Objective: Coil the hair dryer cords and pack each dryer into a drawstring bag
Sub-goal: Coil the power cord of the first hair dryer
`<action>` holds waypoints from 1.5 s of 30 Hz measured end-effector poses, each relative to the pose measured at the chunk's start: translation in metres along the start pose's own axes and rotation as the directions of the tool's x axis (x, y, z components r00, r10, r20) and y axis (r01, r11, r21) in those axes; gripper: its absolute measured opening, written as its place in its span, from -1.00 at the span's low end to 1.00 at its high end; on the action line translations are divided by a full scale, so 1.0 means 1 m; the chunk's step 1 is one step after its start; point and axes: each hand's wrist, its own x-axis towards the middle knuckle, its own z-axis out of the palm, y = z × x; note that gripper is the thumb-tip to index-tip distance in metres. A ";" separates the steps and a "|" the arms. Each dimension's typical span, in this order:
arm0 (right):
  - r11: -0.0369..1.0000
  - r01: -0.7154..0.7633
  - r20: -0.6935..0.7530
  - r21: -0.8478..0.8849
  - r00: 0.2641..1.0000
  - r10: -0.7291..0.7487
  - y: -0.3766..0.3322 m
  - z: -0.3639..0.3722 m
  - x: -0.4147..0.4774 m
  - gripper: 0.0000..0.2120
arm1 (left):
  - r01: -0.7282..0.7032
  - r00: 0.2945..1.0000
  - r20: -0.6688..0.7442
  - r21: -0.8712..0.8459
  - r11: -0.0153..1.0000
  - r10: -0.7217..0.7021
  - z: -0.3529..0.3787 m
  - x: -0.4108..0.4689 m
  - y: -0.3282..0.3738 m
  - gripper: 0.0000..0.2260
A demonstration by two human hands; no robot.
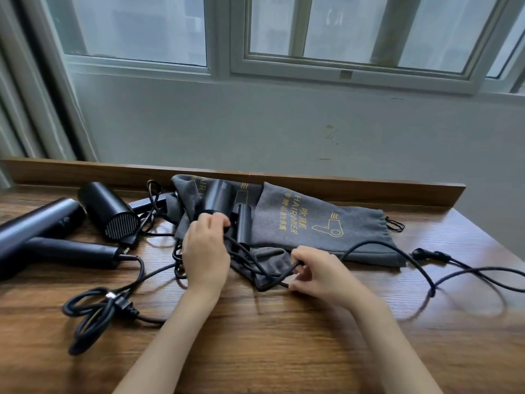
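Head view: left hand (206,251) grips black folding hair dryer (220,199), barrel axis pointing toward the wall; right hand (315,275) pinches its black cord (274,283).

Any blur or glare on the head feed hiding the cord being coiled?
Head view: soft daylight from the window, no harsh glare, just a mild sheen on the table; wide-angle bending toward the edges; the cord pinched by the right hand blurs slightly out to its right; the left hand gripping the dryer is sharp.
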 end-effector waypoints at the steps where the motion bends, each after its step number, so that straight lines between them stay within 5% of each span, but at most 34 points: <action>1: 1.000 0.018 0.031 -0.024 0.999 -0.017 -0.002 0.000 0.001 -0.65 | -0.162 0.986 0.059 0.110 0.981 0.157 0.000 0.001 0.003 -0.58; 3: 0.996 0.051 0.112 -0.074 0.993 -0.042 -0.007 0.000 0.001 -0.62 | -0.498 0.867 0.153 0.246 0.832 0.474 -0.001 0.003 0.013 -0.51; 5: 0.993 0.071 0.136 -0.091 0.989 -0.059 -0.008 0.001 -0.001 -0.66 | -0.759 0.649 0.344 0.248 0.602 0.678 -0.005 0.002 0.027 -0.59; 7: 0.996 0.089 0.069 -0.026 0.994 -0.087 -0.007 0.001 -0.004 -0.74 | -0.872 0.439 0.572 0.086 0.482 0.693 -0.004 -0.001 0.030 -0.68; 9: 0.993 0.104 -0.041 0.054 0.994 -0.102 -0.004 0.003 -0.005 -0.81 | -0.849 0.370 0.657 -0.047 0.526 0.657 -0.003 0.000 0.030 -0.75; 12: 0.993 0.110 -0.119 0.050 0.988 -0.103 0.001 0.006 -0.004 -0.72 | -0.868 0.428 0.555 0.033 0.495 0.713 -0.008 0.010 0.030 -0.98; 14: 0.994 0.103 -0.116 0.032 0.988 -0.098 0.004 0.000 -0.003 -0.72 | -0.761 0.602 0.399 0.023 0.648 0.692 -0.012 0.011 0.029 -0.88; 17: 0.993 0.096 -0.095 0.068 0.992 -0.089 0.011 -0.019 -0.003 -0.71 | -0.426 0.892 0.113 -0.109 0.898 0.437 -0.021 0.015 0.025 -0.79; 19: 0.993 0.071 -0.069 0.099 0.996 -0.064 0.014 -0.026 -0.006 -0.65 | -0.186 0.982 -0.053 -0.120 0.975 0.181 -0.031 0.031 0.015 -0.83; 22: 0.983 0.024 -0.094 0.182 0.996 -0.007 0.011 -0.026 -0.010 -0.60 | 0.018 1.000 0.014 0.143 0.990 -0.020 -0.036 0.054 -0.003 -0.77; 24: 0.975 0.017 -0.108 0.221 0.994 0.007 0.009 -0.023 -0.010 -0.57 | 0.010 0.995 0.097 0.286 0.958 -0.039 -0.033 0.053 -0.010 -0.68; 28: 0.984 0.035 -0.141 0.173 0.990 -0.010 0.006 -0.018 -0.005 -0.55 | -0.294 0.955 0.160 0.427 0.855 0.248 -0.023 0.032 0.007 -0.58; 30: 0.984 0.045 -0.179 0.173 0.984 -0.013 0.004 -0.016 -0.003 -0.53 | -0.514 0.857 0.281 0.386 0.767 0.433 -0.013 0.018 0.027 -0.43; 33: 0.991 0.034 -0.214 0.132 0.977 -0.005 0.006 -0.010 -0.003 -0.70 | -0.714 0.613 0.497 0.014 0.700 0.615 0.005 -0.003 0.055 -0.46; 36: 0.984 0.034 -0.242 0.173 0.970 0.009 0.011 -0.006 -0.006 -0.70 | -0.770 0.570 0.470 0.020 0.637 0.674 0.002 -0.006 0.059 -0.80; 39: 0.956 0.014 -0.246 0.293 0.967 0.061 0.018 -0.007 -0.009 -0.63 | -0.590 0.735 0.398 -0.026 0.807 0.550 -0.004 0.005 0.041 -0.86; 42: 0.945 0.010 -0.231 0.326 0.970 0.070 0.020 -0.007 -0.011 -0.64 | -0.047 0.977 0.201 -0.131 0.990 0.073 -0.020 0.035 0.009 -0.83; 45: 0.949 0.023 -0.228 0.314 0.972 0.052 0.019 -0.008 -0.010 -0.61 | 0.218 0.976 0.034 -0.063 0.974 -0.216 -0.034 0.056 -0.026 -0.82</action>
